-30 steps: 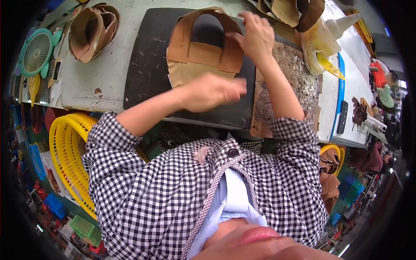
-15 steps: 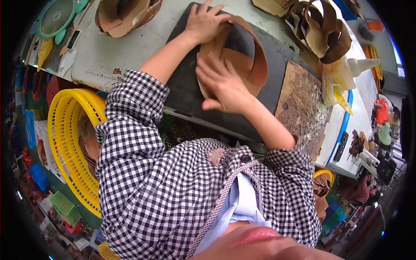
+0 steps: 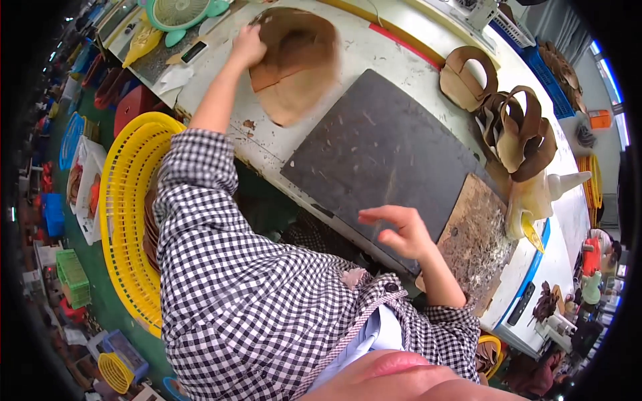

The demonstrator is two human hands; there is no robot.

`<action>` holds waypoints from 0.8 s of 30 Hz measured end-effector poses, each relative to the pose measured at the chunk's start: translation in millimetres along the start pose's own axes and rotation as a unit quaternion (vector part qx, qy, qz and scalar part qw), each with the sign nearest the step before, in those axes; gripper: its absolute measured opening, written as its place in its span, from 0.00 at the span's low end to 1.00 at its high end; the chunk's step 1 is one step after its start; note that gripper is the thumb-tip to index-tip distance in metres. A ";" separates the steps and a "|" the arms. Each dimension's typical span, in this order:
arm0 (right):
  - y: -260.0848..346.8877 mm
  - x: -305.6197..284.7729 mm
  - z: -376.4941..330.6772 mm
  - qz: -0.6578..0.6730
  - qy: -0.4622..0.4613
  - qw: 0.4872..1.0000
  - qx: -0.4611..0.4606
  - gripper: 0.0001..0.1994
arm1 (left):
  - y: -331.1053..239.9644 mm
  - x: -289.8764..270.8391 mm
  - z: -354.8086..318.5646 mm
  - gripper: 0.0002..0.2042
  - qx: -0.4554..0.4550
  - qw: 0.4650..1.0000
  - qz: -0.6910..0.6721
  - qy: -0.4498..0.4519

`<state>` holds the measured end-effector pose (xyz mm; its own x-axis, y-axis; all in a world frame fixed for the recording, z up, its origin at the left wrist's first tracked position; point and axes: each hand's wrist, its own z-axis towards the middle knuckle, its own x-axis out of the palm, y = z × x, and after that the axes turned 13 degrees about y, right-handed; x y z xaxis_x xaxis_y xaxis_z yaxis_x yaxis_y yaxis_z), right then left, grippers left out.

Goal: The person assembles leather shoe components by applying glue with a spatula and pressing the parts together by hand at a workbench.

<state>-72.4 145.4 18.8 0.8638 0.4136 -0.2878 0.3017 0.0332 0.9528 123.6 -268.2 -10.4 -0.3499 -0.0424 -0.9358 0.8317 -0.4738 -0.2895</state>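
At the table's far left, my left hand (image 3: pixel 249 47) is closed on the rim of a brown leather piece (image 3: pixel 294 90). This piece is curved, with a paler inner side, and is partly blurred; whether others lie beneath it, I cannot tell. My right hand (image 3: pixel 401 230) hovers by the near edge of a black mat (image 3: pixel 384 147), fingers apart and holding nothing. Only small scraps and scratches show on the mat's surface.
Looped leather pieces (image 3: pixel 468 77) and a darker bunch (image 3: pixel 515 134) sit at the back right. Nearer stand a glue-stained plastic bottle (image 3: pixel 525 200) and a crusted board (image 3: pixel 478 227). A yellow basket (image 3: pixel 127 220) is on my left, beside a green fan (image 3: pixel 177 13) on the table.
The leather loop under both hands has left the black mat. My left hand has moved left to the leather piece there; my right hand has drawn back toward me. The view has shifted.
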 end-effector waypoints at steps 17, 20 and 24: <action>-62.7 -195.9 -6.6 -0.540 -0.352 0.756 0.113 0.22 | 1.8 -3.3 35.3 0.28 -0.055 0.988 0.129 0.059; -106.1 -233.7 33.6 -0.648 -0.358 0.656 0.148 0.19 | -27.5 -23.7 17.0 0.37 0.062 0.989 0.131 0.043; -116.2 -243.9 49.7 -0.638 -0.282 0.679 0.231 0.07 | -132.8 -64.7 -30.5 0.22 0.207 0.975 0.028 -0.080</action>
<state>-298.1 -4.5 -26.4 -0.2407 -0.1031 -0.9651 0.9310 -0.3057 -0.1995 48.9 -175.6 82.5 -0.3991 -0.2003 -0.8948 0.6183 -0.7794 -0.1013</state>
